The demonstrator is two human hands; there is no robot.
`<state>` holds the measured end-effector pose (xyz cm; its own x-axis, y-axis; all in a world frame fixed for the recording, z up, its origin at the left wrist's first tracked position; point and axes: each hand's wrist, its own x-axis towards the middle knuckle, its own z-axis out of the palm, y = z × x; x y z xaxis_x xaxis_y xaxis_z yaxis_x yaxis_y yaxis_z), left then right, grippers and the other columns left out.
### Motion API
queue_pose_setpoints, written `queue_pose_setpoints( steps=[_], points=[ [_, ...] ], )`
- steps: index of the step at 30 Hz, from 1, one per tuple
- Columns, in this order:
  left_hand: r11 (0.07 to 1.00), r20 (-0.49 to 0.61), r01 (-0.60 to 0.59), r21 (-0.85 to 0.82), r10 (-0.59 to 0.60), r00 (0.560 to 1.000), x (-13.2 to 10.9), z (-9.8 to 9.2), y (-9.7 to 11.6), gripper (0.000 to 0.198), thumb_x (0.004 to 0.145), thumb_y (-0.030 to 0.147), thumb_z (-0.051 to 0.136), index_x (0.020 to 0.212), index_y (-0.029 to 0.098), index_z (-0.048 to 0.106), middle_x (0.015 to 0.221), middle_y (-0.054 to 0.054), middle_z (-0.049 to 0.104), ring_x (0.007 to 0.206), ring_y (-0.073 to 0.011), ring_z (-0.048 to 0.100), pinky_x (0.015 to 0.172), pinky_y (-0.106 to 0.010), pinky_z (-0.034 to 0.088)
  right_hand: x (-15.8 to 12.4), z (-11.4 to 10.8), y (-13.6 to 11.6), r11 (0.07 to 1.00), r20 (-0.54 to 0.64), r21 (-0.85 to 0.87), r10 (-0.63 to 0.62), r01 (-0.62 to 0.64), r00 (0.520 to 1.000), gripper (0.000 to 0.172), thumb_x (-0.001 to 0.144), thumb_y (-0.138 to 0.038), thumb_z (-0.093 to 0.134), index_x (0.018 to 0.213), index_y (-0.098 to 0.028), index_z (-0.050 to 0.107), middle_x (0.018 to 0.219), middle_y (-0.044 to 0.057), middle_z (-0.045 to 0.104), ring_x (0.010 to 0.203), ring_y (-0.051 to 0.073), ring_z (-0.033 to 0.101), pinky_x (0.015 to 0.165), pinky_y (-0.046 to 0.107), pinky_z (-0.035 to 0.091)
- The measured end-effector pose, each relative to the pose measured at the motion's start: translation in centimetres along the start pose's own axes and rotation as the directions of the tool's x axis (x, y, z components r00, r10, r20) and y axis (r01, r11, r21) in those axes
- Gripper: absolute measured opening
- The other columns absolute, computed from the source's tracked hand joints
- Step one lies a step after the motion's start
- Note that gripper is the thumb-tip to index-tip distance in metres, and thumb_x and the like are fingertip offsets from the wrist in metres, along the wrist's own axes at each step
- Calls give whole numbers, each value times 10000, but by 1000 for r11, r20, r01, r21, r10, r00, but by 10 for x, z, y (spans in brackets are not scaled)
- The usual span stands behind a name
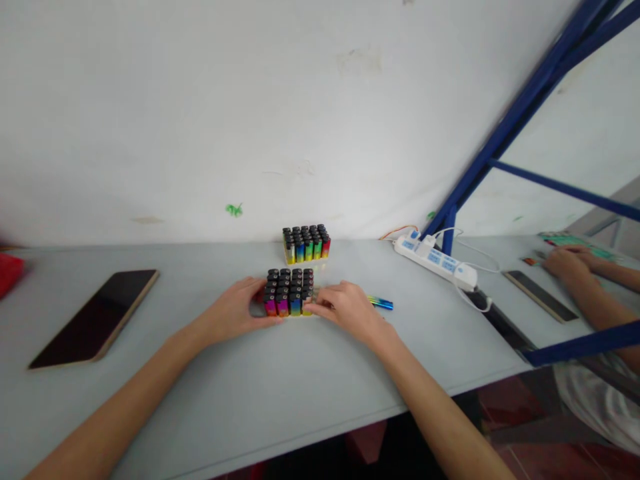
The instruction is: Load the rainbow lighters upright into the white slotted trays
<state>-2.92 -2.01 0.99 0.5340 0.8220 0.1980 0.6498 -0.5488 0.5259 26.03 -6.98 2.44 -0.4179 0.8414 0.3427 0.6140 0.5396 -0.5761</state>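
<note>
A block of upright lighters with black tops and bright coloured bodies stands in rows on the table in front of me. My left hand is closed round its left side, the thumb along the front lower edge and the fingers at the side. At the front right corner, my right hand has thumb and fingers pinched on a lighter of the end column; the fingers partly hide that side. Just beyond my right hand lies a loose blue lighter. A second block of lighters stands behind, near the wall.
A large phone lies on the left, past it a red object. To the right are a white power strip with cables and a blue metal frame. Beyond the frame, another person's hands work near a second phone.
</note>
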Motion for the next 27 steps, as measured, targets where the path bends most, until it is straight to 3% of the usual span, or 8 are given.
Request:
queue_pose_setpoints(
  steps=[5, 9, 11, 15, 19, 22, 24, 27],
  points=[
    [1000, 18, 15, 22, -15, 1000, 1, 0, 0, 454, 735, 645, 826, 911, 246, 702, 961, -103, 769, 900, -342, 710, 829, -478, 589, -23, -45, 16, 993, -35, -38, 111, -112, 993, 474, 1115, -575, 562, 842, -232, 744, 820, 55, 752, 741, 211, 635, 754, 335, 443],
    [1000, -3, -19, 17, 19, 1000, 1, 1, 0, 463, 737, 662, 823, 916, 250, 710, 918, -81, 763, 861, -320, 693, 817, -467, 586, -65, -90, 49, 958, -51, -98, 267, -271, 962, 293, 1014, -509, 709, 1076, -239, 803, 1034, 104, 780, 957, 276, 711, 887, 411, 543],
    [1000, -2, -24, 14, 24, 1000, 1, 2, -1, 464, 749, 663, 817, 931, 249, 713, 924, -78, 765, 857, -313, 691, 825, -463, 585, -82, -98, 65, 940, -15, -112, 322, -322, 946, 311, 968, -456, 750, 1186, -238, 787, 1117, 111, 771, 1011, 281, 724, 937, 436, 568],
    [999, 15, -12, 30, 11, 1000, 1, 2, -1, 480, 765, 670, 806, 944, 235, 707, 936, -92, 760, 870, -321, 697, 848, -477, 581, -96, -92, 82, 938, 18, -106, 334, -330, 942, 260, 961, -427, 723, 1103, -215, 776, 1067, 112, 762, 958, 269, 719, 910, 439, 581],
    [999, 4, -14, 40, 14, 1000, 1, 3, -1, 481, 753, 674, 805, 947, 248, 694, 973, -104, 774, 898, -329, 706, 847, -480, 579, -83, -79, 89, 924, -108, 4, 381, -383, 918, 348, 953, -535, 727, 1072, -209, 750, 1021, 101, 785, 909, 264, 716, 834, 415, 552],
    [999, -4, -17, 41, 17, 1000, 1, 3, -1, 457, 756, 671, 806, 920, 266, 671, 950, -93, 770, 887, -322, 705, 822, -465, 582, -58, -73, 92, 878, -182, 223, 463, -423, 867, 495, 843, -651, 811, 1048, -204, 761, 896, 55, 771, 847, 244, 689, 787, 380, 527],
    [999, 4, -18, 40, 18, 1000, 0, 2, 0, 451, 767, 672, 801, 909, 267, 662, 933, -85, 761, 871, -318, 700, 825, -471, 586, -36, -70, 91, 806, -184, 423, 525, -415, 831, 557, 755, -678, 870, 1018, -196, 779, 837, 30, 744, 812, 217, 661, 751, 341, 508],
    [999, 17, -10, 33, 10, 1000, -1, 1, 1, 456, 776, 672, 801, 904, 257, 662, 947, -87, 754, 872, -325, 699, 843, -493, 587, -2, -65, 84, 623, -194, 716, 610, -314, 768, 529, 716, -645, 913, 1005, -222, 779, 923, 27, 756, 854, 190, 669, 721, 289, 499]
  ],
)
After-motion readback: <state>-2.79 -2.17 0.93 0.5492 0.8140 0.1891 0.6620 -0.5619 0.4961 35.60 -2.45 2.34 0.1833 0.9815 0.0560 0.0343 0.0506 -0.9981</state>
